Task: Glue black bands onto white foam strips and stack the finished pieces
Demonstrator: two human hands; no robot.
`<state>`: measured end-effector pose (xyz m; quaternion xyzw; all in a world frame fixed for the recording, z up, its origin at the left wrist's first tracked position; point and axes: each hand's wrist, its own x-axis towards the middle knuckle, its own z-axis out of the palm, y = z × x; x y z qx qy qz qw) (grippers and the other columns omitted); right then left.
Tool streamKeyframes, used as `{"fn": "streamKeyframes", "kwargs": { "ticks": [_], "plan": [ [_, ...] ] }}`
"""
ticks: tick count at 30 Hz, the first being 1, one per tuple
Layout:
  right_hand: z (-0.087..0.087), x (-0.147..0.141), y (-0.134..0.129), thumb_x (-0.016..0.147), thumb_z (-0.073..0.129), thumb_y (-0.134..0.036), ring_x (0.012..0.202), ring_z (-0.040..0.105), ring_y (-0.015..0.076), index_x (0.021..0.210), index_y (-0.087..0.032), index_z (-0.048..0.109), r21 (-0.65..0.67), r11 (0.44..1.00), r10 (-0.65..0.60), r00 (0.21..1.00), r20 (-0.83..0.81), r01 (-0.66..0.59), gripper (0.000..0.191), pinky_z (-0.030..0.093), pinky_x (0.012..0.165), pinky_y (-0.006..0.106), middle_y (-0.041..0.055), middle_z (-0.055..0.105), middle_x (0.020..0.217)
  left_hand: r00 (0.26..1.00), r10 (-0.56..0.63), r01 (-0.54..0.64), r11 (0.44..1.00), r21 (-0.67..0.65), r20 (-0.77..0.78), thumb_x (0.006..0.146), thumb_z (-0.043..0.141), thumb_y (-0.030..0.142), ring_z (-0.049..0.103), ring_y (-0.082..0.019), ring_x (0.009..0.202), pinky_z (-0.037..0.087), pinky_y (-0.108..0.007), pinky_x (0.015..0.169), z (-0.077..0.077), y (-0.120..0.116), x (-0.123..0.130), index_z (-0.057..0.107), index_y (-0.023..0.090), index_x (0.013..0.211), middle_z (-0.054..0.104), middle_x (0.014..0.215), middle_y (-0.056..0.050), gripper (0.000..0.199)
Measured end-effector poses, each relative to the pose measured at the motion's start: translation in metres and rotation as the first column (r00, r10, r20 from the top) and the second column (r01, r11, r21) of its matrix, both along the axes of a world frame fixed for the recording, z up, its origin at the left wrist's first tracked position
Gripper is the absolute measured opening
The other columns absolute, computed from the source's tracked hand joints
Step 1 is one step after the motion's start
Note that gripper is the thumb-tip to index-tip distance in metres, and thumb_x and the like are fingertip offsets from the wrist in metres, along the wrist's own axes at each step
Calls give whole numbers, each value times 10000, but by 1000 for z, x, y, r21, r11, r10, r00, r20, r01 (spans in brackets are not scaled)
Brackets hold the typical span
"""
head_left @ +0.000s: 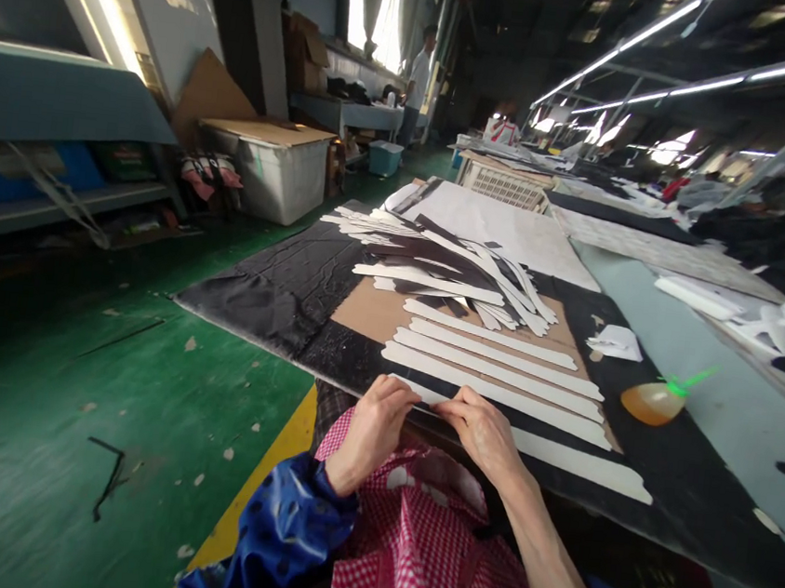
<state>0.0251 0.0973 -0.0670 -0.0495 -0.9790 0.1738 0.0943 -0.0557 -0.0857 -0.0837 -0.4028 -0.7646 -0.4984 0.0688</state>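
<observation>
"What does the head view give you on the left?"

"My left hand has its fingertips pinched on the front strip, near the strip's left end."

"And the right?"

"My right hand pinches that same white strip just beside the left one, with a short piece showing between them. The rest runs out to the right of my right hand, over the black table cover."

"What's around them?"

"Just beyond both hands, four white strips lie in a row, partly on a cardboard sheet. Farther out is a messy pile of strips, white and dark. Well right of my right hand I've got a bottle of orange liquid with a green spout."
</observation>
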Motion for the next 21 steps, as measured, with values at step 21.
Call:
{"fn": "streamKeyframes", "kwargs": {
  "ticks": [21],
  "plan": [
    [20, 34, 46, 836, 550, -373, 796, 658, 183, 837, -215, 730, -362, 908, -168, 976, 141, 209, 239, 474, 772, 270, 29, 725, 825, 981, -70, 20, 965, -262, -181, 918, 429, 100, 476, -178, 793, 443, -296, 745, -13, 15, -2, 719, 213, 1038, 597, 838, -48, 334]
  ]
}}
